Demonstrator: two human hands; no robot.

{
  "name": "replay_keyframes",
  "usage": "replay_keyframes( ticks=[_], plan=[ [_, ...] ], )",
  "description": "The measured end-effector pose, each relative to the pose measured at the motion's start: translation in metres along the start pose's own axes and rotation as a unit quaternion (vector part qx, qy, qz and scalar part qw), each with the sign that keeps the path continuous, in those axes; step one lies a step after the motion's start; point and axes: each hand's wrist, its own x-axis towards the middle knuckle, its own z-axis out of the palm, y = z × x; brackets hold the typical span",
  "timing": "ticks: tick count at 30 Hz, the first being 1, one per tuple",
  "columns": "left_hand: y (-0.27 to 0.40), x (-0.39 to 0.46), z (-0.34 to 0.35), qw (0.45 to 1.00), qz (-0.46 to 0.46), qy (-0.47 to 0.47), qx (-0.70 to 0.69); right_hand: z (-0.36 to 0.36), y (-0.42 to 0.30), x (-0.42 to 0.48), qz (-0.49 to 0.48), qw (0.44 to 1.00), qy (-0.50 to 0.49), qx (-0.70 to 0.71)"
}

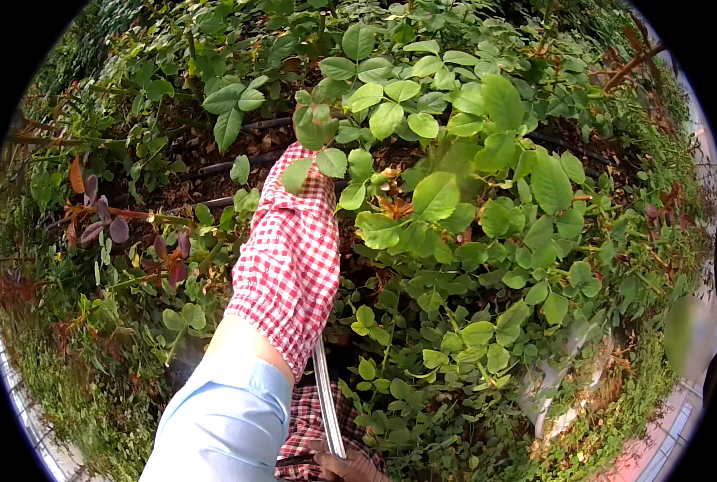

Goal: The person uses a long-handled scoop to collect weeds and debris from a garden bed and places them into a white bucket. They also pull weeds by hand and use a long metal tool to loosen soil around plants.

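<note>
My left arm, in a light blue sleeve with a red-and-white checked oversleeve, reaches up into the leafy bushes. Green leaves largely cover my left hand (pixel 315 117) at its far end, so its fingers and anything in them are hidden. At the bottom edge, my right hand (pixel 349 467), dark and partly cut off, is closed around the lower end of a pale metal rod (pixel 327 400). The rod slants up and passes behind the checked oversleeve. Dark red checked cloth (pixel 307 416) lies behind the rod. Rose-like foliage (pixel 437 196) stands close to the right of my left forearm.
Black irrigation tubes (pixel 214 170) cross the soil and dry leaves beyond the arm. A cut reddish stem (pixel 139 214) juts in from the left, and another (pixel 635 65) stands at upper right. Crumpled translucent plastic (pixel 548 385) lies among plants at lower right, near pink paving (pixel 656 437).
</note>
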Motion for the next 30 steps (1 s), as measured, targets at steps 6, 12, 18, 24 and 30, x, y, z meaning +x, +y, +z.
replay_keyframes(
  ticks=[6,12,18,24,30],
  plan=[
    [0.014,-0.075,-0.038,0.965,-0.188,-0.022,-0.183,-0.015,-0.016,-0.025,0.210,0.963,0.057,0.159],
    [0.093,-0.164,-0.165,0.846,-0.322,0.003,-0.425,-0.013,0.020,-0.058,0.126,0.988,0.056,0.075],
    [0.245,-0.216,-0.290,0.805,-0.329,-0.136,-0.474,-0.026,0.078,-0.149,0.099,0.994,0.044,0.005],
    [0.438,-0.330,-0.225,0.660,-0.299,-0.420,-0.546,-0.036,0.131,-0.212,-0.124,0.982,0.050,-0.137],
    [0.600,-0.520,-0.044,0.507,-0.249,-0.692,-0.451,-0.024,0.183,-0.200,-0.277,0.957,0.081,-0.004]
  ],
)
